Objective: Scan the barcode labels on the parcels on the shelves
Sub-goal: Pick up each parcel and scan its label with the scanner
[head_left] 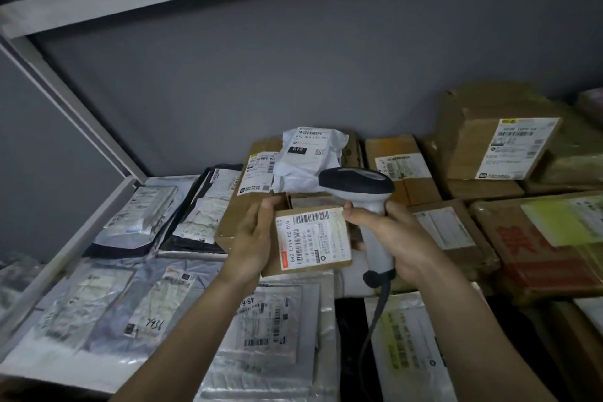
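Crowded shelf (107, 206), hands holding box (313, 240), scanner (362, 192)

We see a brown box (308, 240) with a white, black-barred label (313, 238). Our scanner (365, 202) is grey with a black head; the wall (261, 75) is grey.

Small print on the held box's label (314, 240) illegible; scanner cable (375, 330) cut off at bottom edge
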